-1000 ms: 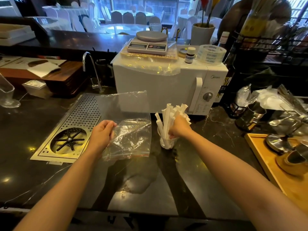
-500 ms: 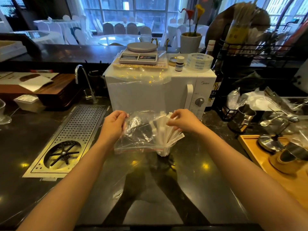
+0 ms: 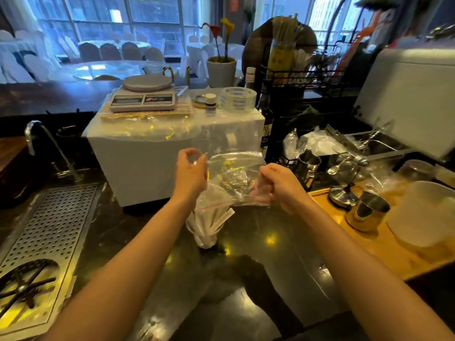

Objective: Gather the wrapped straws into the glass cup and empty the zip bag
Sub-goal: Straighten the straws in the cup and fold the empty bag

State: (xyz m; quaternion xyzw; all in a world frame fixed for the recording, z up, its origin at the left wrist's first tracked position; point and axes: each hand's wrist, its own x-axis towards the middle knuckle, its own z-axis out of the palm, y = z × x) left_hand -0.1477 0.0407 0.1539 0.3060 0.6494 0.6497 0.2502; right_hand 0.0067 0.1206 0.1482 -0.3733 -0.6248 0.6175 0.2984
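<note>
A clear zip bag [image 3: 234, 178] with a red seal line hangs in the air between both hands, its mouth turned down over the cup. My left hand [image 3: 190, 172] pinches the bag's left upper edge. My right hand [image 3: 279, 185] grips its right lower corner by the seal. Below them a small glass cup [image 3: 205, 236] stands on the dark counter, packed with white wrapped straws [image 3: 215, 216] that fan out of its top. The straws' upper ends sit behind the bag's plastic. I cannot tell if anything is inside the bag.
A white microwave [image 3: 157, 163] with a kitchen scale [image 3: 144, 96] on top stands just behind the cup. A perforated metal drain tray [image 3: 41, 244] and tap [image 3: 46, 148] lie left. Right are metal jugs [image 3: 307, 167], a wooden tray [image 3: 384, 244] and a black rack [image 3: 300, 94].
Both hands have lifted the bag higher above the cup and spread it out; my right hand left the straws for the bag's corner. The view shifted left and down.
</note>
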